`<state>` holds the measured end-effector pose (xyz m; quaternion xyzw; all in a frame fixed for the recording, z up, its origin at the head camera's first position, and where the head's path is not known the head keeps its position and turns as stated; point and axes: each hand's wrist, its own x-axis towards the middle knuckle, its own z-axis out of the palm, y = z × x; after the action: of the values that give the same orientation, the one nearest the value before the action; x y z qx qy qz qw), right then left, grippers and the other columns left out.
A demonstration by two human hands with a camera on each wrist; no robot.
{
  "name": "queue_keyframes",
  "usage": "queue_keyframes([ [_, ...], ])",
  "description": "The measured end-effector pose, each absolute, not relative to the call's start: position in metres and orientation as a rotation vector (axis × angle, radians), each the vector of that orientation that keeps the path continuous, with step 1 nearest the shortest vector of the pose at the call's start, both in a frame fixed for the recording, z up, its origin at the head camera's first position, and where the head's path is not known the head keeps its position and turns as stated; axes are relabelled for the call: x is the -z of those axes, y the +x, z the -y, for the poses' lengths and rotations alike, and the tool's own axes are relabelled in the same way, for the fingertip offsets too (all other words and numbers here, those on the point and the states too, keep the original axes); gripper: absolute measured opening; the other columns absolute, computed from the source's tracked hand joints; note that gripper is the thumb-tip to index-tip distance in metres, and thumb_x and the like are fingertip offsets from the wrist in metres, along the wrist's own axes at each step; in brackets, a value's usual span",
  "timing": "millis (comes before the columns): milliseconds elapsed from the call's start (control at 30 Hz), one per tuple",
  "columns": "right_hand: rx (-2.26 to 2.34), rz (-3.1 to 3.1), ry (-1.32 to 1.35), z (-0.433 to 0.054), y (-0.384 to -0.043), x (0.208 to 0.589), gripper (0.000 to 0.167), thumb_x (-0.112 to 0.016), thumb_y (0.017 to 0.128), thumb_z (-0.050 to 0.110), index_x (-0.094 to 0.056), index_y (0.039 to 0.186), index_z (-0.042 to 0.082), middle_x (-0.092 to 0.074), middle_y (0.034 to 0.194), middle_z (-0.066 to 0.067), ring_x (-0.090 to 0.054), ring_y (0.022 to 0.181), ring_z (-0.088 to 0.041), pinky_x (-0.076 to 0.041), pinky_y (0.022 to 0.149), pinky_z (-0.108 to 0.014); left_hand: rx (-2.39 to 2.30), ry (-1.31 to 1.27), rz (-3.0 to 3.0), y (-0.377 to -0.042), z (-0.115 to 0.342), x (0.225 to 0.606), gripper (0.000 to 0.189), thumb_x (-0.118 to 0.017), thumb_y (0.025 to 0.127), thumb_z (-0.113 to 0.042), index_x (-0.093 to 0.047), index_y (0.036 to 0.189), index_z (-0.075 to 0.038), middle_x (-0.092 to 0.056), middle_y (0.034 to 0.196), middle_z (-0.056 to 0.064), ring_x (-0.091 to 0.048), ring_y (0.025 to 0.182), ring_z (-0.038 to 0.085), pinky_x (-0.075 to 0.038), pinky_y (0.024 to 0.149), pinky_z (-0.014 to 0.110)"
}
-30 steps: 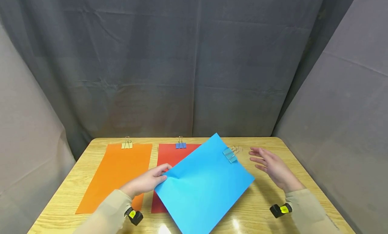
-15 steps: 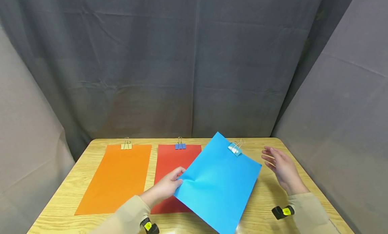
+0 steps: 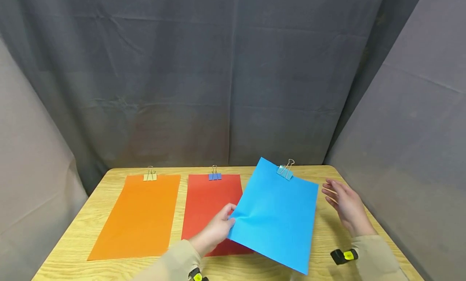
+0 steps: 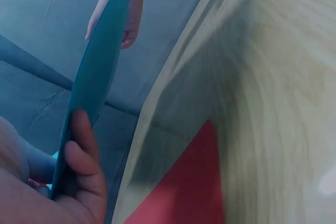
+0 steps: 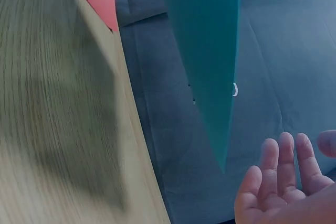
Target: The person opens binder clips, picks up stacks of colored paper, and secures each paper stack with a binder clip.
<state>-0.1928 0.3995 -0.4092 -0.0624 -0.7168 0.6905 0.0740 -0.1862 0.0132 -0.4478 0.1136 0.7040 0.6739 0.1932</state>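
Observation:
My left hand pinches the left edge of a blue sheet of paper, thumb on top and fingers beneath. The sheet is raised above the table and slightly tilted, creased near the thumb. A light-blue binder clip grips its far edge, wire handles pointing away. In the left wrist view, curled fingers show against the underside of the paper. Off the sheet's right edge, my right hand hovers with relaxed fingers, holding nothing; its palm and loose fingers appear in the right wrist view.
On the wooden table lie a red sheet with a blue binder clip and an orange sheet with a yellow binder clip. The blue sheet overlaps part of the red one. Grey curtains surround the table.
My left hand has carried the blue sheet to the right and turned it, so its clipped edge now faces the back. The right hand has shifted slightly right, away from the clip.

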Motion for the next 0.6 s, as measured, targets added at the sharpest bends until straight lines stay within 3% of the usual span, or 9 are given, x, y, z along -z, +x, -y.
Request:
queue_keyframes([
  [400, -2.139, 2.106, -0.213, -0.41, -0.188, 0.415, 0.024, -0.046, 0.109, 0.044, -0.057, 0.126, 0.03, -0.065, 0.11, 0.022, -0.065, 0.103, 0.005, -0.051, 0.086, -0.013, -1.978, 0.274, -2.012, -0.18, -0.05, 0.466, 0.021, -0.036, 0.106, 0.001, -0.051, 0.12, -0.004, -0.056, 0.077, 0.001, -0.055, 0.06, 0.011, -0.046, 0.062, 0.027],
  [533, -2.142, 2.091, -0.202, -0.412, -0.187, 0.415, 0.02, -0.047, 0.109, 0.041, -0.059, 0.122, 0.032, -0.066, 0.108, 0.023, -0.065, 0.103, 0.005, -0.051, 0.086, -0.014, -1.989, 0.247, -2.056, -0.178, -0.06, 0.47, 0.021, -0.037, 0.105, 0.003, -0.051, 0.12, -0.003, -0.053, 0.079, 0.003, -0.049, 0.059, 0.013, -0.043, 0.063, 0.027],
  [600, -2.138, 2.092, -0.194, -0.413, -0.186, 0.415, 0.021, -0.047, 0.109, 0.041, -0.059, 0.123, 0.032, -0.066, 0.108, 0.023, -0.065, 0.103, 0.005, -0.051, 0.086, -0.014, -1.98, 0.219, -2.102, -0.177, -0.065, 0.472, 0.022, -0.038, 0.104, 0.002, -0.05, 0.121, -0.003, -0.054, 0.088, 0.008, -0.047, 0.065, 0.015, -0.041, 0.066, 0.027],
])
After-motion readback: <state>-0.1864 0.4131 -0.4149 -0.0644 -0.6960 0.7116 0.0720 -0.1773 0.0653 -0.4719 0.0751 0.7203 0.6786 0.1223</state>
